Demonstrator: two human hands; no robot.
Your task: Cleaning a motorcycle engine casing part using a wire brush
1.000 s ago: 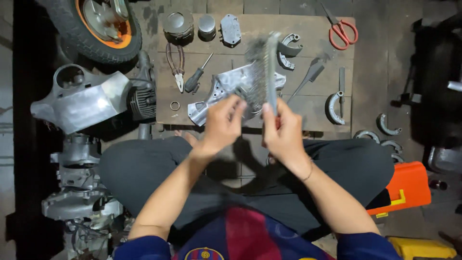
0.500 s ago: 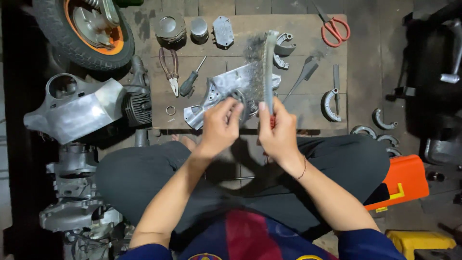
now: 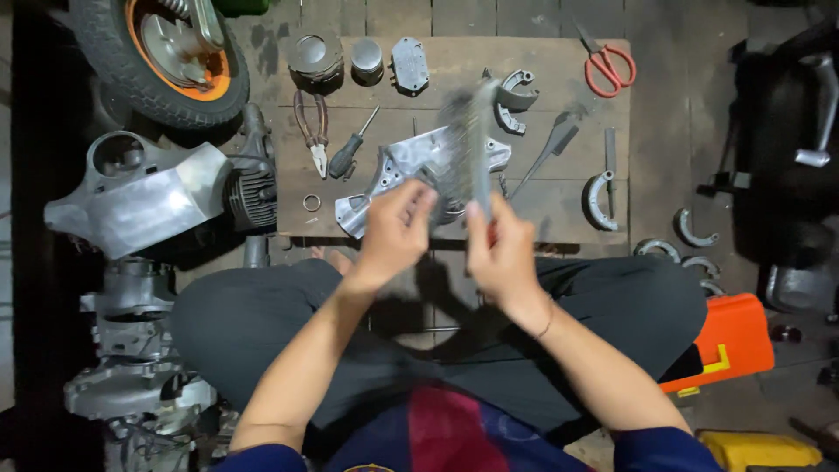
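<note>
My left hand (image 3: 395,232) grips the near edge of a grey metal engine cover (image 3: 411,166) and holds it tilted over a wooden board (image 3: 542,205). My right hand (image 3: 500,253) is closed around the handle of a wire brush (image 3: 470,144). Its bristle head stands against the cover and is blurred by motion. I sit cross-legged, and both hands are raised in front of my knees.
On the board lie pliers (image 3: 312,127), a screwdriver (image 3: 350,150), red scissors (image 3: 603,63), a small ring (image 3: 311,203), pistons (image 3: 316,54) and curved metal parts (image 3: 599,194). A scooter wheel (image 3: 157,52) and engine casings (image 3: 131,197) stand on the left. An orange box (image 3: 730,341) sits on the right.
The brush has shifted along the cover and its head is more blurred. Both hands stay at the same place on the cover and the handle.
</note>
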